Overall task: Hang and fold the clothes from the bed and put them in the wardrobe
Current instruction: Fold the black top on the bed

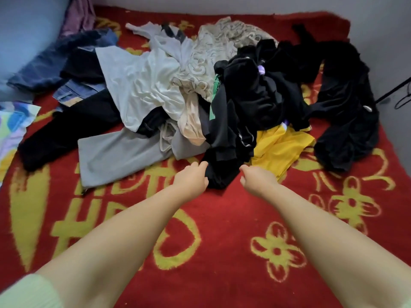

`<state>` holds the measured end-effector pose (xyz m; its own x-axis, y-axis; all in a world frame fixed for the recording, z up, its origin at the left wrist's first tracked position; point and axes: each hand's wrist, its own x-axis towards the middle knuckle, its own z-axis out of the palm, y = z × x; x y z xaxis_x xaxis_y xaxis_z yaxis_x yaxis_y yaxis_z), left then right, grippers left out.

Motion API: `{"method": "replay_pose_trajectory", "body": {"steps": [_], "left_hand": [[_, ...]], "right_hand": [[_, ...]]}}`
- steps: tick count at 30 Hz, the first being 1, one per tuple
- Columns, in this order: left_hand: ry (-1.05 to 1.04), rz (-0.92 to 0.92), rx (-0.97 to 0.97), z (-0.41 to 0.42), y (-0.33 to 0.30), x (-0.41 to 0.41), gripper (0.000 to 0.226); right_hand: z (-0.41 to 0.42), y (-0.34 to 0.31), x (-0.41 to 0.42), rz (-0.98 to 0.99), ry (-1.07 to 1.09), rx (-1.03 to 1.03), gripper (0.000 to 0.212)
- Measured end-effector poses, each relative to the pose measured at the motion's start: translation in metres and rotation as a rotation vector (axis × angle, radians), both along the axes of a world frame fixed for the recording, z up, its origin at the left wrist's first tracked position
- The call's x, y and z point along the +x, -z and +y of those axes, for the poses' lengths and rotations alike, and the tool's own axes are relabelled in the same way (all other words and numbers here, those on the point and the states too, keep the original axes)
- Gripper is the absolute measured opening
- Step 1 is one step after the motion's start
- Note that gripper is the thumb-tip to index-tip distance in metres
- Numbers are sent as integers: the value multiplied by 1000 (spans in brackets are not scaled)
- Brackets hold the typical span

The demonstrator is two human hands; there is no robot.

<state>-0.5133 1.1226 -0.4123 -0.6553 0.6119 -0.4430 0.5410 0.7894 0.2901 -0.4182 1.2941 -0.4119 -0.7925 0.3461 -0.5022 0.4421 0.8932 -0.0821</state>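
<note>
A heap of clothes lies on a bed with a red and yellow blanket (222,218). In it are a white shirt (142,85), grey trousers (120,154), a yellow garment (278,150), black trousers (66,134) and several other black pieces. My left hand (191,178) and my right hand (255,178) reach to the near end of a black garment (219,174) at the heap's front. Their fingers are curled at its two sides. Both hands touch its edge, and I cannot tell whether they grip it.
Blue jeans (62,63) and a purple cloth (77,16) lie at the back left. A pale patterned sheet (13,125) is at the left edge. A long black garment (347,107) runs along the right side. Dark clothes hangers (402,94) show by the right wall.
</note>
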Motion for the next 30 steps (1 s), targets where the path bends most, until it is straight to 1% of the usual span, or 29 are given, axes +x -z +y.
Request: {"method": "replay_pose_trajectory", "body": {"steps": [3,5,8,10,11,12,13,14,15,16,17,18,20,21,24,25,26,28,29,30], "left_hand": [[-85,-36,49,32,30,-10,53],[-170,-107,111,49,52,-19,58],[-342,-323,225,68,88,-34,69],[-501,-487,328,74,100,-40,69],[-610,-581,415,78,106,-41,67],[-730,-688,518,82,110,-43,62],[-846,-793,627,86,112,-47,54],[-939,-884,714,89,114,-51,42],[-1002,-957,774,91,116,-55,30],[-1033,-1009,805,91,117,-58,20],[-1037,-1048,813,92,116,-60,15],[-1021,-1072,798,92,114,-61,22],[-991,-1088,751,92,106,-60,41],[-977,-1105,740,93,100,-61,41],[-978,-1113,742,94,74,-64,28],[-984,-1110,750,94,65,-65,27],[-990,-1119,764,93,57,-67,32],[-986,-1129,745,88,40,-65,50],[-975,-1103,716,84,32,-62,53],[-965,-1053,690,79,26,-57,52]], "right_hand": [[12,34,-27,58,80,-76,46],[17,55,-48,135,145,-108,59],[21,85,-85,265,269,-194,75],[20,97,-104,278,346,-253,83],[21,103,-112,269,378,-267,84],[22,109,-119,255,399,-257,81],[24,114,-123,246,406,-225,70],[25,116,-124,256,405,-188,53],[26,118,-124,291,404,-169,37],[24,118,-123,345,403,-179,26],[21,117,-119,402,404,-212,19],[16,114,-111,448,410,-257,16],[5,106,-91,498,424,-330,27],[0,101,-80,493,420,-353,30],[-15,86,-45,433,374,-412,31],[-20,79,-36,420,361,-437,32],[-26,71,-27,414,340,-458,33],[-41,53,-13,405,257,-491,29],[-49,42,-9,399,201,-506,27],[-58,32,-5,392,145,-526,26]]}}
